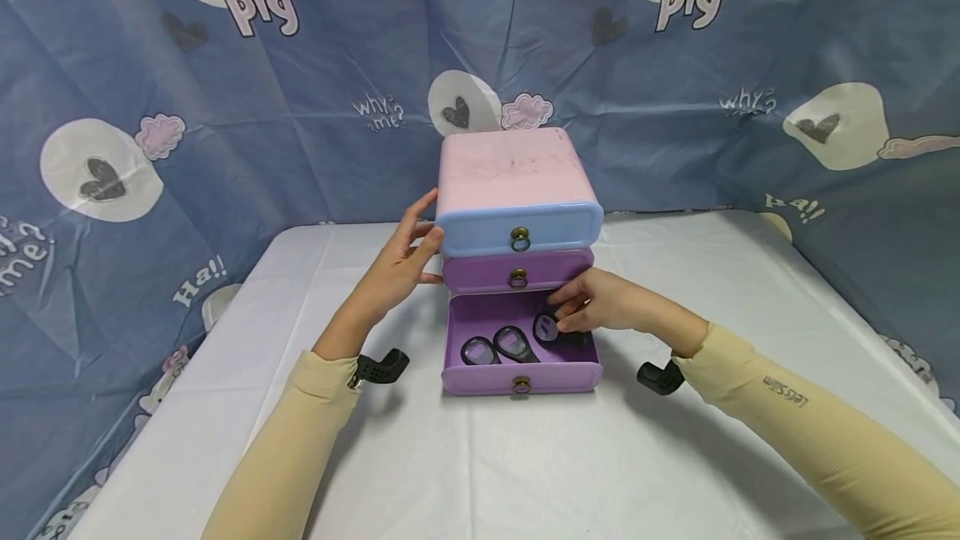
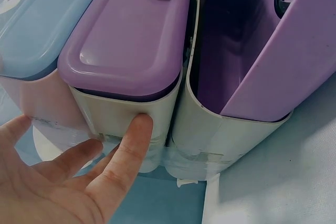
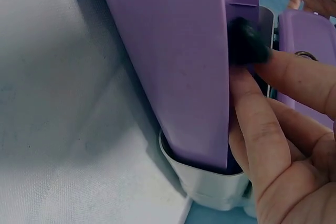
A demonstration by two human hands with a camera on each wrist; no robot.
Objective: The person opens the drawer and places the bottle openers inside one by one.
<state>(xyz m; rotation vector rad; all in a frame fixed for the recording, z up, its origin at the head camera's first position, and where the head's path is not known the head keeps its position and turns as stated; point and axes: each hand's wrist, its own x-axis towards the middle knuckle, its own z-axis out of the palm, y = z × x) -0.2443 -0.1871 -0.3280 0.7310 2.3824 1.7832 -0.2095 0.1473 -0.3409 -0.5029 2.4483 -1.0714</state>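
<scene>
— Where do we have the black magnifier (image 1: 552, 328) relative to our right hand (image 1: 600, 303)?

— Right under the fingertips. Our right hand reaches into the open bottom drawer (image 1: 521, 377) from its right side, and its fingers are curled onto the small round black magnifier at the drawer's back right corner. In the right wrist view a finger (image 3: 299, 72) presses against the dark piece (image 3: 245, 41) at the drawer's rim.

— And our left hand (image 1: 397, 269)?

— It lies flat against the left side of the drawer unit (image 1: 517, 182), fingers straight, gripping nothing. The left wrist view shows a fingertip (image 2: 137, 127) touching the pale wall just below the middle drawer (image 2: 126, 40).

— What carries all this?

— A table (image 1: 480, 457) under a white cloth; the unit stands toward its back edge, about midway between left and right. Behind and on both sides hangs a blue fabric backdrop (image 1: 225, 107) printed with hearts, clouds and words such as "pig" and "why me?".

— How many of each do we count?

— Three drawers: a blue top one (image 1: 520, 227), a purple middle one, a purple bottom one pulled out, each with a brass ring pull. Three black lens pieces in the open drawer: the one under our fingers and two more (image 1: 497, 347) lying side by side near the front left.
</scene>
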